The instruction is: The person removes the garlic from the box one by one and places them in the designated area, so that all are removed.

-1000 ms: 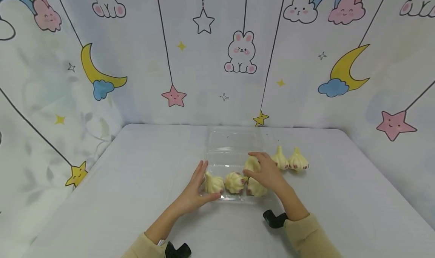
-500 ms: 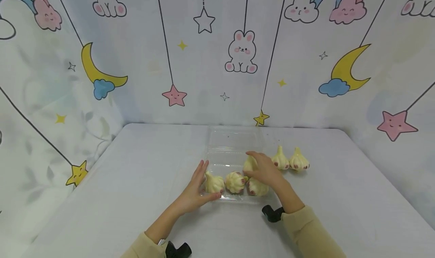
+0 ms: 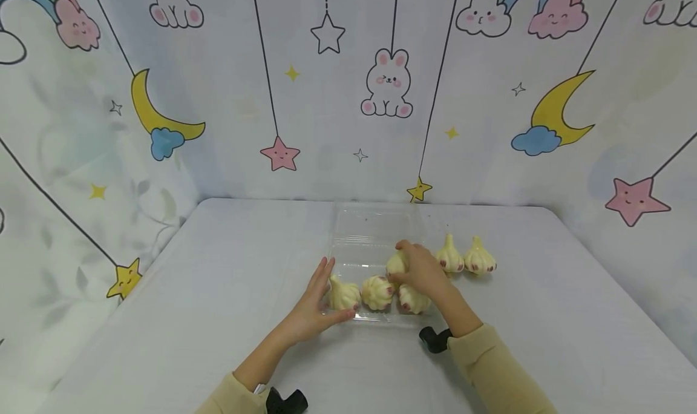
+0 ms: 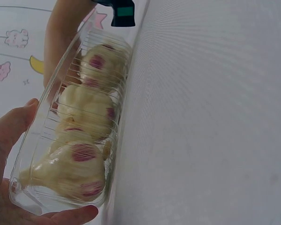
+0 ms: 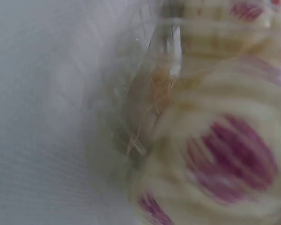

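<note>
A clear plastic clamshell box (image 3: 376, 320) lies with its lid (image 3: 376, 223) folded back. Along its near side sit a left garlic bulb (image 3: 344, 295), a middle one (image 3: 378, 293) and a right one (image 3: 414, 299). My left hand (image 3: 310, 314) rests on the box's left end, fingers fairly straight, thumb along the near rim. My right hand (image 3: 427, 270) grips another garlic bulb (image 3: 397, 262) behind the front row, partly hidden by the fingers. The right wrist view shows a garlic bulb (image 5: 229, 159) very close and blurred; the fingers are out of sight there.
Two garlic bulbs stand on the white table (image 3: 229, 250) right of the box, one (image 3: 449, 255) nearer the right hand, the other (image 3: 480, 258) beyond it. A cartoon-printed backdrop (image 3: 229, 99) rises behind the table. Each wrist carries a black camera (image 3: 434, 340).
My right hand has shifted slightly left, carrying its garlic bulb a little left behind the front row; the forearm has swung in. My left hand stays on the box.
</note>
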Demonstrator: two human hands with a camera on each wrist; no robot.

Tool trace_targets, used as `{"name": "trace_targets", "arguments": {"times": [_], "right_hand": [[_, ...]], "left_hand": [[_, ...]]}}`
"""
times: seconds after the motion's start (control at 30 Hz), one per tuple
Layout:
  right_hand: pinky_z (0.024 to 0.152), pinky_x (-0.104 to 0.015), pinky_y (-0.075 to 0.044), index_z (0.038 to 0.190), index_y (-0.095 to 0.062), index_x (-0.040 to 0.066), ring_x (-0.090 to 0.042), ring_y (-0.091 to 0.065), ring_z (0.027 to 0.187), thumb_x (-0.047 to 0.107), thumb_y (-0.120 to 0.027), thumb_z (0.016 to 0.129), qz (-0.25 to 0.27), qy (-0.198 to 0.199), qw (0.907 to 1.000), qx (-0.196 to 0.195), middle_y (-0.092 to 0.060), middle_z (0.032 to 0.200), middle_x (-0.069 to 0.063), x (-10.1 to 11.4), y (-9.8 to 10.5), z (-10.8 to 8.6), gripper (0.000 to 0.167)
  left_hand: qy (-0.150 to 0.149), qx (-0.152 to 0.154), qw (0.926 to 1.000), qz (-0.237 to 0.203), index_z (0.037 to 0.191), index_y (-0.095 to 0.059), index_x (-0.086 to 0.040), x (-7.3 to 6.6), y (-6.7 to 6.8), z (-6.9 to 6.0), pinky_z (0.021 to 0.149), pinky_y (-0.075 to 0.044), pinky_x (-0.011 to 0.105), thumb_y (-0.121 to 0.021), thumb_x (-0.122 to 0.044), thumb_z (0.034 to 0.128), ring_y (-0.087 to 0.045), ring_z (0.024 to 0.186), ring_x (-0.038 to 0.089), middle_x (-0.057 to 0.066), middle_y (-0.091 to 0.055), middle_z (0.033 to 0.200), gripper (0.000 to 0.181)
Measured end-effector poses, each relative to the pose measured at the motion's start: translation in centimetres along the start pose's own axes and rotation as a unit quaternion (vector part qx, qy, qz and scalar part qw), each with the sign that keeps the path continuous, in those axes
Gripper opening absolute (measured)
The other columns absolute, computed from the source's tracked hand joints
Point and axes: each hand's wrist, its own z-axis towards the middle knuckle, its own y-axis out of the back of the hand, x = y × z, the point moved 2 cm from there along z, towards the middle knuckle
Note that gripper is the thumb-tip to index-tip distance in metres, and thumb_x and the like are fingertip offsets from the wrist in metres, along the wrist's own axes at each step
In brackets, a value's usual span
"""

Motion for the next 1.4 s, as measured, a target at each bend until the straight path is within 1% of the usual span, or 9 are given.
{"name": "trace_targets", "arguments": {"times": [0.1,0.2,0.37,0.47,0.57,0.73,0.97,1.2,1.4], "right_hand": [[0.082,-0.048,-0.045,0.122,-0.047,0.001,-0.037,-0.054,0.100,0.018,-0.078,0.072,0.003,0.002,1.0000,-0.006,-0.057,0.109,-0.021,0.0,0.0,0.0,0.061],[0.077,-0.046,-0.046,0.125,-0.043,0.004,-0.034,-0.054,0.096,0.016,-0.078,0.071,0.017,-0.001,0.9998,-0.014,-0.057,0.108,-0.021,0.0,0.1,0.1,0.065],[0.071,-0.043,-0.050,0.130,-0.033,0.010,-0.033,-0.056,0.091,0.015,-0.077,0.069,0.063,-0.017,0.9974,-0.030,-0.056,0.110,-0.023,-0.1,0.1,0.0,0.075],[0.074,-0.044,-0.051,0.130,-0.031,0.012,-0.035,-0.056,0.097,0.014,-0.077,0.069,0.095,-0.021,0.9944,-0.041,-0.054,0.115,-0.023,-0.2,0.2,-0.2,0.077],[0.075,-0.044,-0.051,0.130,-0.032,0.011,-0.036,-0.054,0.102,0.012,-0.077,0.069,0.123,-0.014,0.9909,-0.052,-0.053,0.117,-0.023,-0.2,0.3,-0.4,0.075],[0.073,-0.043,-0.052,0.130,-0.034,0.011,-0.037,-0.053,0.104,0.009,-0.078,0.069,0.158,-0.008,0.9850,-0.070,-0.052,0.116,-0.024,-0.4,0.5,-0.6,0.075],[0.071,-0.041,-0.052,0.130,-0.034,0.012,-0.038,-0.052,0.104,0.007,-0.078,0.068,0.181,-0.005,0.9799,-0.083,-0.051,0.118,-0.024,-0.4,1.0,-0.9,0.076],[0.070,-0.039,-0.053,0.132,-0.037,0.015,-0.036,-0.050,0.107,0.007,-0.078,0.069,0.218,-0.016,0.9713,-0.095,-0.051,0.120,-0.022,-0.7,1.9,-1.5,0.076],[0.072,-0.040,-0.052,0.134,-0.037,0.018,-0.035,-0.048,0.109,0.010,-0.078,0.070,0.214,-0.030,0.9708,-0.105,-0.050,0.123,-0.021,-1.4,3.0,-2.2,0.077]], "left_hand": [[-0.001,0.000,1.0000,0.000,0.148,-0.003,-0.023,0.1,0.0,0.1,0.098,-0.035,0.051,-0.073,-0.027,0.0782,-0.025,0.130,0.044,0.008,0.010,0.152,0.100],[0.000,-0.001,1.0000,0.004,0.148,-0.003,-0.024,0.2,0.0,0.1,0.098,-0.035,0.051,-0.073,-0.028,0.0786,-0.026,0.129,0.044,0.008,0.009,0.152,0.099],[0.002,-0.002,1.0000,0.003,0.148,-0.003,-0.024,0.2,0.0,0.1,0.098,-0.035,0.051,-0.073,-0.027,0.0785,-0.026,0.129,0.044,0.008,0.009,0.152,0.099],[0.002,-0.002,1.0000,-0.001,0.148,-0.003,-0.023,0.1,0.0,0.0,0.099,-0.034,0.051,-0.073,-0.026,0.0783,-0.025,0.130,0.043,0.008,0.009,0.152,0.099],[-0.002,-0.001,1.0000,0.006,0.148,-0.002,-0.022,0.0,0.0,0.0,0.100,-0.032,0.051,-0.073,-0.026,0.0786,-0.025,0.130,0.042,0.010,0.010,0.152,0.100],[-0.005,0.000,0.9998,0.019,0.148,-0.001,-0.021,0.0,0.0,0.0,0.102,-0.029,0.050,-0.072,-0.027,0.0790,-0.025,0.130,0.041,0.011,0.010,0.152,0.100],[-0.005,-0.002,0.9998,0.020,0.148,-0.002,-0.021,0.1,0.0,0.1,0.102,-0.030,0.050,-0.073,-0.029,0.0787,-0.027,0.130,0.041,0.010,0.009,0.152,0.099],[-0.007,-0.003,0.9998,0.019,0.148,-0.003,-0.020,0.1,0.0,0.1,0.103,-0.029,0.050,-0.073,-0.028,0.0783,-0.027,0.130,0.040,0.010,0.009,0.152,0.100],[-0.011,0.000,0.9997,0.020,0.148,-0.002,-0.020,0.1,0.0,0.1,0.103,-0.028,0.050,-0.073,-0.028,0.0785,-0.026,0.130,0.040,0.010,0.010,0.152,0.100]]}}
